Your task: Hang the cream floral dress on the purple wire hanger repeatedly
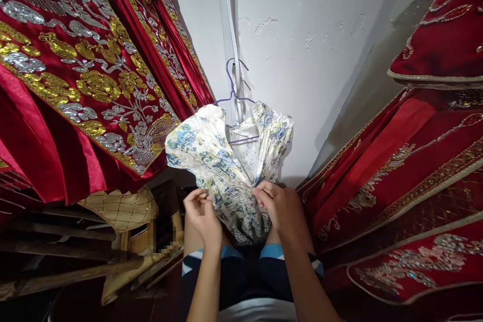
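Right hand (269, 201): fingers bent, thumb and forefinger drawn together in a pinch on the garment (222, 161), right at the foot of the V neck. Left hand (202, 206): half curled, fingertips bunched close by the garment's side edge; impossible to tell from here whether holding a bit of cloth or nothing.

For good work at the neck, pinch only the very edge with the right, lightly, so as not to crease or stretch the print. With the left, best to steady the front panel and feed some slack toward the V (probably thin, slippery cloth, judging by the sheen). Avoid tugging hard downward, for fear of swinging or unseating the hanger (233, 91).

Garment hung by the shoulders just ahead, lower part down between the thighs (296, 211), neck gaping enough to show the hanger's bar. Farther out, hanger hook up by a white strip (226, 10) along the wall (302, 75). To the left, sequinned red cloth (98, 85), with a wooden frame (75, 276) below; to the right, beaded red clothes (396, 171).
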The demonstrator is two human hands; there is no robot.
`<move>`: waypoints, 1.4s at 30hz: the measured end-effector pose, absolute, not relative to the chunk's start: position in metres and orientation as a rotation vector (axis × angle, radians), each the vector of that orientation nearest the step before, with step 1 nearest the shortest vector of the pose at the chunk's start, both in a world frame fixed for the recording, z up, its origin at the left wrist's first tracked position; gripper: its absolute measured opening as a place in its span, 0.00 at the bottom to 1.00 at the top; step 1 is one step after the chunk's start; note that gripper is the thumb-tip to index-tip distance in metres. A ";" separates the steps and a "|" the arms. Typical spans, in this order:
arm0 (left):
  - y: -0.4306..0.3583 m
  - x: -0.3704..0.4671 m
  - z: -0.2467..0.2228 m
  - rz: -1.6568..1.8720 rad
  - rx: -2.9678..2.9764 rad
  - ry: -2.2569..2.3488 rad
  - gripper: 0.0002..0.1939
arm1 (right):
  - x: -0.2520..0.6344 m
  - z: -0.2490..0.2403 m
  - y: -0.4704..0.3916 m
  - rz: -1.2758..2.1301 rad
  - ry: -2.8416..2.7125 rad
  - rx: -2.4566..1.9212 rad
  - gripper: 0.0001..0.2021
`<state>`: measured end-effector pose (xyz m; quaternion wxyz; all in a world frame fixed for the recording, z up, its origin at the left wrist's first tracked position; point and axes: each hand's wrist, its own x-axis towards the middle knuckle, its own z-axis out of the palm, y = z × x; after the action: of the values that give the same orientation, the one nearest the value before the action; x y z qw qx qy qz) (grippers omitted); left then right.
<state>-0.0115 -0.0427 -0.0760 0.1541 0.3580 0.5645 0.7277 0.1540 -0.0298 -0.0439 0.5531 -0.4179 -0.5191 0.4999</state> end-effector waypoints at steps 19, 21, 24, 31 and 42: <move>-0.038 0.023 -0.072 1.585 1.519 1.334 0.10 | 0.122 -0.052 -0.031 1.676 -0.818 -0.763 0.18; -0.037 0.021 -0.074 1.578 1.492 1.307 0.10 | 0.118 -0.050 -0.032 1.613 -0.846 -0.797 0.17; -0.036 0.020 -0.078 1.577 1.468 1.248 0.10 | 0.115 -0.040 -0.024 1.508 -0.865 -0.812 0.15; -0.031 0.027 -0.095 1.580 1.521 1.341 0.08 | 0.125 0.027 0.033 1.386 -0.931 -0.877 0.11; -0.016 0.042 -0.119 1.519 1.521 1.293 0.09 | 0.136 0.091 0.065 1.217 -1.091 -0.678 0.09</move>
<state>0.0424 -0.0155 -0.1190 0.3112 0.5762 0.4898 0.5755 0.1362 0.0646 0.0914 0.6334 -0.2964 -0.4772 0.5322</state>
